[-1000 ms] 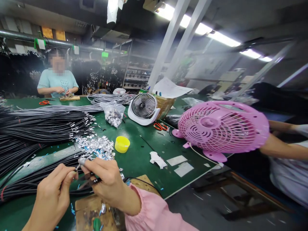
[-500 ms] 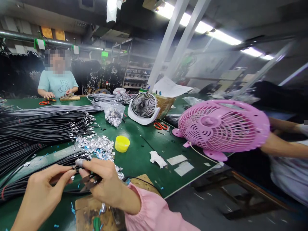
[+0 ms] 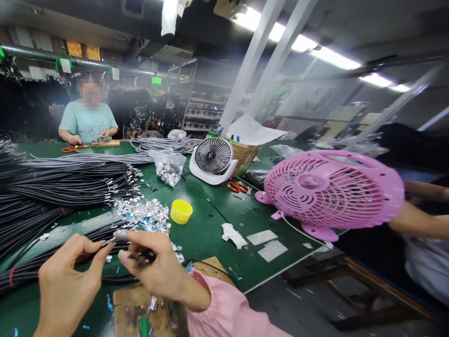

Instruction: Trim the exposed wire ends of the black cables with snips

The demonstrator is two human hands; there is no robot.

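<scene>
My left hand (image 3: pixel 70 276) is closed in a pinch on a thin cable end (image 3: pixel 108 242), whose tip looks silvery. Close beside it, my right hand (image 3: pixel 157 267) curls around a dark metal tool (image 3: pixel 142 257), of a kind I cannot make out. A grey wrap covers that hand's index fingertip, which touches the cable's tip. Beneath both hands runs a bundle of black cables (image 3: pixel 31 269) with a red tie. A scuffed wooden board (image 3: pixel 129 304) lies under my right hand, with a green-handled thing (image 3: pixel 143 326) on it.
Foil scraps (image 3: pixel 150 213) are heaped behind my hands, near a yellow ring-shaped cup (image 3: pixel 181 211). Black cables (image 3: pixel 63 187) cover the left. Farther back stand a white fan (image 3: pixel 213 157), a pink fan (image 3: pixel 333 192) and orange scissors (image 3: pixel 238 186). A co-worker (image 3: pixel 89 117) sits opposite; another person's arm (image 3: pixel 421 220) shows right.
The whole view has shifted slightly, so the scene sits a little farther right. My right hand's tool has turned and drawn back from the cable end, while my left hand keeps its pinch.
</scene>
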